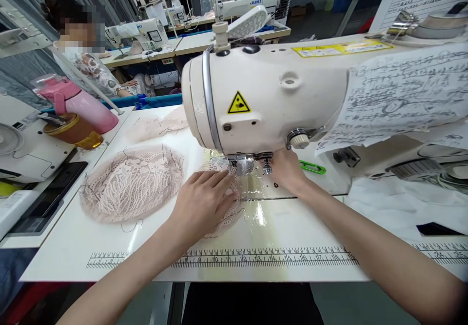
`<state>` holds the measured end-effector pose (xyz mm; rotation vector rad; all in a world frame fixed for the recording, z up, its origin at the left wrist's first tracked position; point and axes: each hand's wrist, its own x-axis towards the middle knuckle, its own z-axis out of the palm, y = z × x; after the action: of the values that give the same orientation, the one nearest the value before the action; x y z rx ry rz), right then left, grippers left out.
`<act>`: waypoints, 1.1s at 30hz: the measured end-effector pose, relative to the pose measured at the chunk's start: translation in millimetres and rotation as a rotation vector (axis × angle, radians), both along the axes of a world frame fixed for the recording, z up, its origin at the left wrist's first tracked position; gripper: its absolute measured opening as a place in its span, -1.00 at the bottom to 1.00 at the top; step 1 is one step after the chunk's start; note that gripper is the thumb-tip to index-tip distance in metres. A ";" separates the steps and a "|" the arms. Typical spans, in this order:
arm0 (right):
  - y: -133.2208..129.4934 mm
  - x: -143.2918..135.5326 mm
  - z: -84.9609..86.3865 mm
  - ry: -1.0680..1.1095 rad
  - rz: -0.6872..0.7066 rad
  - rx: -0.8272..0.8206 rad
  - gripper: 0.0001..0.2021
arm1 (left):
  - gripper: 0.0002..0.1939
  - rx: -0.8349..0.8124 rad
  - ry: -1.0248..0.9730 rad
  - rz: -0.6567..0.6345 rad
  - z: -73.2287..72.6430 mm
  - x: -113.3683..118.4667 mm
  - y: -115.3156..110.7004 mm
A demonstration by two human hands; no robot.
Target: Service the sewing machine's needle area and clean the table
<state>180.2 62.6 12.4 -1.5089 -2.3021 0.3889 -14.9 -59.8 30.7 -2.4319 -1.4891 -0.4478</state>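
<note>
Hands working lace at a sewing machine

A left hand is lying over a pale pink lace piece just below the head of the white sewing machine. Its fingers are reaching toward the machine's metal foot area, nearly straight and slightly spread, and its palm is facing down. It is pressing on the lace rather than gripping it. The lace piece is resting on the white table, its far part running in beside the foot.

The right hand is reaching under the machine's arm, to the right of the foot. The machine's parts are hiding its fingers, so how far they are opening and whether they are holding anything cannot be told. A green tool is lying just right of that hand, beneath the machine's arm.

To the left of the machine, a larger lace piece is lying on the table, with loose dark threads showing around its edge. Another lace piece is lying beyond it, partly behind the machine's head. A printed ruler is running along the table edge on the near side of the machine. White cloth is lying to the machine's right, and a handwritten sheet is hanging over its body. Well to its left, a pink bottle and an amber cup are standing together. Beyond them, a person is sitting near other machines.
</note>
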 end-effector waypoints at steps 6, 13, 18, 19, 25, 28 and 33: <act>-7.5 13.9 30.1 -0.129 0.085 -0.174 -0.81 | -0.77 0.022 0.131 -0.337 14.0 -17.4 -42.9; -23.0 16.1 35.3 0.025 0.749 -0.440 -0.82 | -0.79 0.140 0.308 -0.330 -16.3 -33.1 -84.6; -27.8 9.7 22.4 -0.025 0.815 -0.350 -0.81 | -0.77 0.160 0.181 -0.235 -17.9 -27.5 -82.1; -27.6 8.9 20.6 -0.021 0.814 -0.345 -0.83 | -0.76 0.127 0.118 -0.192 -14.5 -26.4 -80.2; -28.5 5.4 15.6 0.011 0.805 -0.282 -0.93 | -0.85 -0.194 -0.194 0.085 15.5 -25.4 -60.7; -28.4 5.8 13.4 0.035 0.798 -0.288 -0.83 | -0.73 -0.358 -0.213 0.068 21.4 -24.3 -44.6; -24.7 9.8 13.2 0.088 0.786 -0.345 -0.73 | -0.63 -0.435 -0.176 0.082 10.4 -15.4 -16.8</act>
<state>190.1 37.9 25.6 -0.6038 -2.7685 1.0688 -30.4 -76.5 41.1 -2.6943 -1.9258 -0.3576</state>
